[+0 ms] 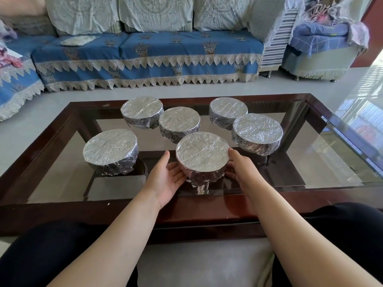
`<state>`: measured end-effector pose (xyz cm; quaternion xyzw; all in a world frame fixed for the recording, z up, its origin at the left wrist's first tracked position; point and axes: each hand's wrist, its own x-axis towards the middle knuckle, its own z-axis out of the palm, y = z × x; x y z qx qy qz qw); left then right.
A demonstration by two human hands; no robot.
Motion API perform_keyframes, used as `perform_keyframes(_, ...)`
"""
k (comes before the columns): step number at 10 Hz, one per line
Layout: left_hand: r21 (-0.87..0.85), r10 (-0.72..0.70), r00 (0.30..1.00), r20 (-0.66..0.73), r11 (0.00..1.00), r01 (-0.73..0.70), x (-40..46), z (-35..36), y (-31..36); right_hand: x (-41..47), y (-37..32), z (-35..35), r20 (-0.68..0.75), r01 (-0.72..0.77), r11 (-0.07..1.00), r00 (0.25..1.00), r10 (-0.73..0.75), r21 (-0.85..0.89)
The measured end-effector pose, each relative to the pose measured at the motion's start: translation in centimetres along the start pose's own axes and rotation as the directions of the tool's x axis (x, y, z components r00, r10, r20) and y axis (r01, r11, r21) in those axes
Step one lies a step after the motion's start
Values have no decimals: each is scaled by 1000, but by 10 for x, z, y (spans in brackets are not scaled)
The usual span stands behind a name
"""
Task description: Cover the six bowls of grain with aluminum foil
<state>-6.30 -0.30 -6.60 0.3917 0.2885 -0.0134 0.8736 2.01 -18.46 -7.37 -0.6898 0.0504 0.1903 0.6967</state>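
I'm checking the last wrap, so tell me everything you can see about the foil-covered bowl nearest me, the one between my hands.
The nearest bowl is round and fully wrapped in crinkled, shiny aluminum foil, stretched flat across its top and folded down its sides with a ragged lower edge. It stands upright on the glass table, near its front edge, in front of five other covered bowls. No grain shows. The left hand cups its left side, and the right hand rests against its right side, fingers fairly straight.

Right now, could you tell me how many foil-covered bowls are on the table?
6: far left, far middle, far right, right, near left, and nearest, between both hands.
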Motion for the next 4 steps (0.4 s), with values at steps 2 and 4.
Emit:
perform_keyframes(2, 27, 10, 999, 42, 1000, -11, 3, 0, -3, -5, -1, -4, -2, 27, 999, 1000, -27, -39)
perform_keyframes(4, 182, 77, 995, -57, 981, -66, 9, -11, -1, -32, -5, -23, -43, 78, 745, 989, -142, -663)
